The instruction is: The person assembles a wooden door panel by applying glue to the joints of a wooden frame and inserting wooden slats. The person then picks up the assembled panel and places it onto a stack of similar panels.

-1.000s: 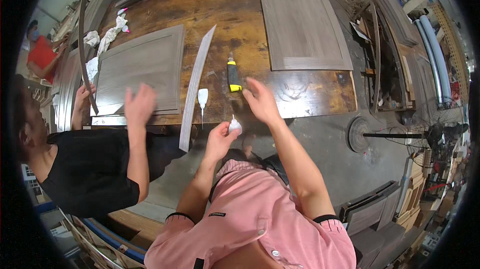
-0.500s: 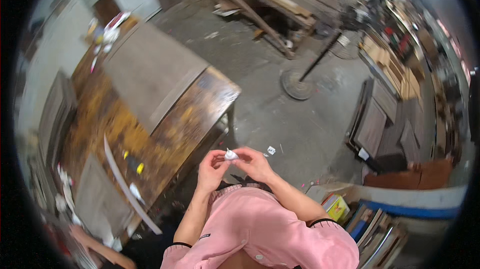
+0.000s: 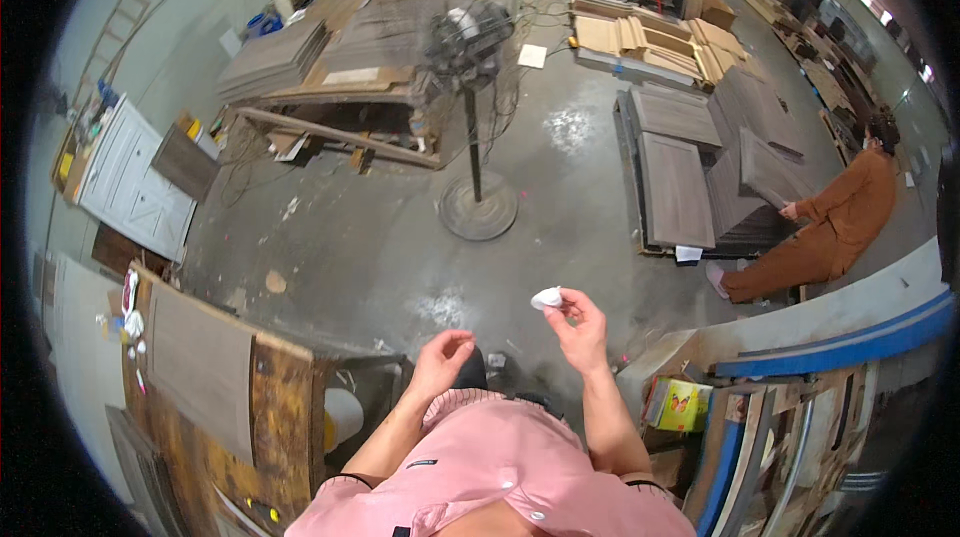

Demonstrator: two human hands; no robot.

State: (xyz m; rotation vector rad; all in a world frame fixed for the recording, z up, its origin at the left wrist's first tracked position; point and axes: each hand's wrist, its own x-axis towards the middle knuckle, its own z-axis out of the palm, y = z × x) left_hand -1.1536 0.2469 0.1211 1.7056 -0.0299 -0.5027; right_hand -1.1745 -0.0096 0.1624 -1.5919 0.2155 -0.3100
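Note:
My right hand (image 3: 580, 335) is raised in front of me, its thumb and fingers closed on a small white wad (image 3: 546, 298). The wad is rounded and sticks out past the fingertips to the left; its material is too small to make out. My left hand (image 3: 440, 365) is apart from it, lower and to the left, in front of my waist. Its fingers are loosely bent with nothing visible in them. Neither hand touches the brown-stained workbench (image 3: 282, 427) at the left, where a grey wood panel (image 3: 200, 367) lies flat.
A pedestal fan (image 3: 478, 205) stands on the concrete floor ahead. To the right, a person in brown (image 3: 840, 202) has a hand on a panel by stacked cabinet doors (image 3: 675, 187). Boards (image 3: 770, 457) stand upright near my right elbow. A white bucket (image 3: 343, 414) sits beside the bench.
My hands have separated: the right one has carried the white wad up and right, and the left has let go. My view has turned rightward, so the bench now sits lower left.

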